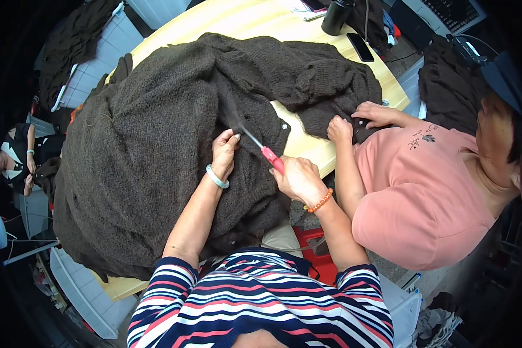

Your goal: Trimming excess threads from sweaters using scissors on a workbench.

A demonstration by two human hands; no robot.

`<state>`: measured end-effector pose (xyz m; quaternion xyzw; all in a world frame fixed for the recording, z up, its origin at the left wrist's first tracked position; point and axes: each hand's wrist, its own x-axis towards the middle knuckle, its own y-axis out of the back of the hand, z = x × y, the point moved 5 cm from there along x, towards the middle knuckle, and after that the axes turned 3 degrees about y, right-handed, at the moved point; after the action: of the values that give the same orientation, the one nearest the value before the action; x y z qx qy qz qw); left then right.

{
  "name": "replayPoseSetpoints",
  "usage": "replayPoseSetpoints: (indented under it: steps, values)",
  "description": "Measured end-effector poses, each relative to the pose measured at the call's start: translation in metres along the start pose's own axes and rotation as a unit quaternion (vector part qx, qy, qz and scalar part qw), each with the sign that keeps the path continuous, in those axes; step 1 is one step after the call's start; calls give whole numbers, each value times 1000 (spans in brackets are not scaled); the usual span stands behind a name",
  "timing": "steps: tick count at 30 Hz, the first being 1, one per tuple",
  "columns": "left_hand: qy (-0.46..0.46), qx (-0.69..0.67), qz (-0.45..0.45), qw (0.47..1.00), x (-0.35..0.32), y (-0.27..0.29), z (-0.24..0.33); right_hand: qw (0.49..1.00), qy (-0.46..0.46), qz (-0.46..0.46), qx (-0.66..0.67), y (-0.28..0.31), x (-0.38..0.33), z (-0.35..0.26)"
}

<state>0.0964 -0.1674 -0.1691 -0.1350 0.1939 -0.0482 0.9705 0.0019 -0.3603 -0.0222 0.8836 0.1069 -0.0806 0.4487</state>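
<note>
Striped shirt [255, 296] lies behind the left hand [223, 155], which pinches the knit [139, 145], likely steadying it beside the tool [271, 156] gripped in the right hand [300, 178].

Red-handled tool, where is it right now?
In the head view, the red-handled tool is near the middle, in the grip of the person's right hand, its metal shaft slanting up-left over the dark knit garment.
</note>
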Motion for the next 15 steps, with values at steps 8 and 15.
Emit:
replayPoseSetpoints:
  steps: [8,15]
  values:
    - [77,-31,43,996,-7,-4,-3,996,19,-88,5,-12,-67,12]
    - [-122,567,49,813,-59,-69,5,997,-73,4,3,7,-95,16]
